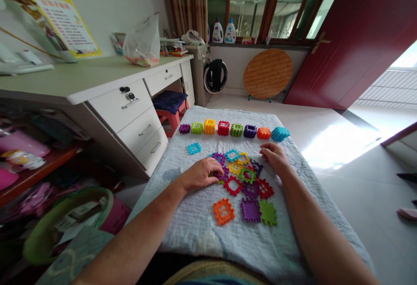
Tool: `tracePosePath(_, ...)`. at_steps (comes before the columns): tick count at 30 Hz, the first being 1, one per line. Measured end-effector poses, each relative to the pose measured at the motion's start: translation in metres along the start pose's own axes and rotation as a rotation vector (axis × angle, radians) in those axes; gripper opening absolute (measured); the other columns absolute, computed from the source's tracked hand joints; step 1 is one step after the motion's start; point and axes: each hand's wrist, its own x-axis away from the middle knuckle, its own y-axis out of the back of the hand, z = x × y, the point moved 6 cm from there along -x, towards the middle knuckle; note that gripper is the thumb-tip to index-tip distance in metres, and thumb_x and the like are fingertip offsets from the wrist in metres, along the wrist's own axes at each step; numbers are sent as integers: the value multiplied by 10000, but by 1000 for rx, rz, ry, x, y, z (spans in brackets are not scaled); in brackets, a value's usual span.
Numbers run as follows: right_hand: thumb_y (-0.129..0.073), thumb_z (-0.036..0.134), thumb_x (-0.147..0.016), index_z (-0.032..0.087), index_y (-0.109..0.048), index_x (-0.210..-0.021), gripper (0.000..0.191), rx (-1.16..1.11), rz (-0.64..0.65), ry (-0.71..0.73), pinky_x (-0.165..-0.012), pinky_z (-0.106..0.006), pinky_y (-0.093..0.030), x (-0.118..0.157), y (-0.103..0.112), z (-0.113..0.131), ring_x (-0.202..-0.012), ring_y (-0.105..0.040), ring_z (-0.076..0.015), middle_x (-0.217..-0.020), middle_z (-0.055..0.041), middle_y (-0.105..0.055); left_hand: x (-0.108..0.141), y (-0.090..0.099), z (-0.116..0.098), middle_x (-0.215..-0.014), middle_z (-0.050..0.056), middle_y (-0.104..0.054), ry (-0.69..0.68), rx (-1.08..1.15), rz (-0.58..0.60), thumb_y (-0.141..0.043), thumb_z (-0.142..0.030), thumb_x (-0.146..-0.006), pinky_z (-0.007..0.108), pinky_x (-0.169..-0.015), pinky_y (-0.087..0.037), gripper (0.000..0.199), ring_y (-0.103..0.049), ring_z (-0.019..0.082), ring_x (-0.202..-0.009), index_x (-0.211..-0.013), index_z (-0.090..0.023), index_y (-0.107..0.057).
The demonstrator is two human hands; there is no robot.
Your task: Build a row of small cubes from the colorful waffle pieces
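My left hand [202, 173] reaches over the left side of a loose pile of notched plastic tiles. Its thumb and fingers are bent but apart, with the fingertips at a purple tile [224, 173]; a green tile shows partly under them. Right of the pile, my right hand [274, 156] hovers with loosely curled fingers, apart, and nothing visible in them. Among the pile lie a red frame tile [233, 186], a green frame tile [247, 174] and a red window tile [265, 188]. Nearer me are an orange window tile [223, 211], a solid purple tile [250, 210] and a solid green tile [268, 213].
Along the table's far side runs a row of several assembled cubes, among them a yellow cube [210, 127] and a blue cube [280, 134]. A blue window tile [194, 148] lies apart on the cloth-covered table [189, 233]. A white desk [107, 104] stands at left.
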Motion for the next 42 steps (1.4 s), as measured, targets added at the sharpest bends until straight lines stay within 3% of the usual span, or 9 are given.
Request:
tracePosePath(5, -591, 293, -631, 172, -595, -818, 222, 14, 5, 4, -440, -206, -387, 0, 0, 0, -486, -495, -86, -636, 6, -606, 0, -3, 0, -851, 26, -684, -24, -96, 5, -584, -126, -804, 298, -845, -422, 92, -599, 159, -857, -803, -181, -657)
tracePosePath(8, -590, 292, -632, 173, -594, -816, 219, 12, 7, 5, -438, -209, -389, 1, -1, 1, -484, -492, -88, -631, 5, -606, 1, -1, -4, -933, 37, -676, -15, -126, -23, -611, -154, -785, 317, -886, -418, 94, -581, 178, -928, -858, -189, -658)
tracePosePath(14, -589, 296, -637, 179, -593, -812, 211, 29, 8, 12, -432, -213, -389, 2, -2, 3, -479, -489, -90, -632, 5, -608, 1, 1, -8, -1145, 64, -628, 7, -140, -38, -701, -244, -714, 386, -990, -372, 362, -531, 226, -1082, -1065, -207, -621)
tracePosePath(23, -582, 298, -646, 177, -595, -827, 218, 50, 17, 19, -430, -216, -374, 2, -2, 1, -465, -469, -84, -633, 12, -605, 1, -1, -7, -935, 32, -686, -28, -60, -33, -581, -223, -839, 318, -901, -425, 112, -602, 166, -912, -914, -194, -659)
tracePosePath(27, -588, 299, -639, 181, -597, -821, 216, 51, 20, 28, -434, -224, -378, 2, -2, 2, -464, -474, -90, -626, 14, -610, 4, 14, -7, -898, 37, -691, 14, -52, -240, -528, -241, -882, 299, -833, -451, 153, -600, 162, -876, -946, -196, -659)
tracePosePath(30, -589, 298, -640, 183, -596, -815, 210, 62, 21, 28, -436, -225, -383, 2, -2, 2, -468, -479, -93, -626, 13, -610, 12, 31, -1, -893, 46, -678, 122, 7, -443, -506, -278, -892, 288, -782, -468, 191, -601, 161, -841, -976, -188, -652)
tracePosePath(32, -588, 298, -645, 183, -595, -817, 208, 70, 23, 31, -433, -223, -383, 2, -3, 1, -469, -476, -91, -633, 11, -612, 18, 39, 8, -845, 33, -667, 197, 77, -496, -492, -289, -893, 264, -720, -473, 223, -599, 145, -768, -1017, -181, -642)
tracePosePath(36, -585, 294, -649, 185, -597, -819, 203, 82, 27, 39, -433, -220, -387, 2, -3, 1, -479, -481, -93, -640, 7, -616, 26, 41, 33, -680, -11, -611, 328, 95, -393, -480, -281, -879, 234, -598, -446, 244, -553, 123, -618, -1028, -178, -643)
tracePosePath(42, -592, 300, -647, 185, -607, -821, 209, 101, 29, 42, -448, -232, -401, 2, -3, 1, -494, -501, -106, -636, 2, -617, 27, 41, 51, -993, 61, -632, 303, -205, -304, -610, -298, -789, 374, -926, -418, 214, -563, 222, -979, -967, -194, -667)
